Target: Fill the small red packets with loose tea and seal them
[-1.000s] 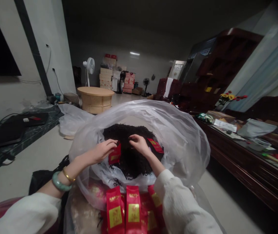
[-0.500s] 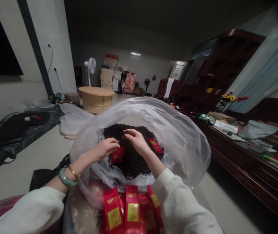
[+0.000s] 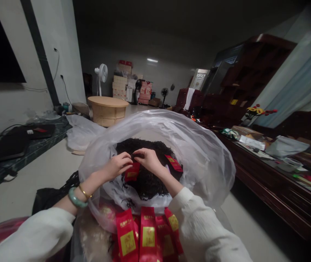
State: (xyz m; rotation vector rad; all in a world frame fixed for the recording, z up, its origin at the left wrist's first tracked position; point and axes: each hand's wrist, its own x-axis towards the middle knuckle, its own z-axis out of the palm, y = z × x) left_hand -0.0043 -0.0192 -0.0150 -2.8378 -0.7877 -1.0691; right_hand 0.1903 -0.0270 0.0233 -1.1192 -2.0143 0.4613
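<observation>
My left hand (image 3: pixel 117 166) is closed on the upper part of a small red packet (image 3: pixel 131 173) with a gold label. My right hand (image 3: pixel 150 161) has its fingertips pinched together at the packet's top; whatever they hold is too small to make out. Both hands are inside the mouth of a large clear plastic bag (image 3: pixel 204 160), over a heap of dark, twisted dried leaves (image 3: pixel 150 185) that look like tea. Another red packet (image 3: pixel 174 163) lies on the leaves right of my right hand. Several filled red packets (image 3: pixel 148 234) stand close together in front of the bag.
A round wooden table (image 3: pixel 107 103) and a white fan (image 3: pixel 101 72) stand further back. On the right is a long dark wooden table (image 3: pixel 264 182) cluttered with things. A crumpled plastic bag (image 3: pixel 83 133) lies on the floor at left, near a dark stone ledge (image 3: pixel 30 156).
My right hand has come down and slightly left, from above the leaves to the packet's top. My left hand has barely moved and keeps the packet.
</observation>
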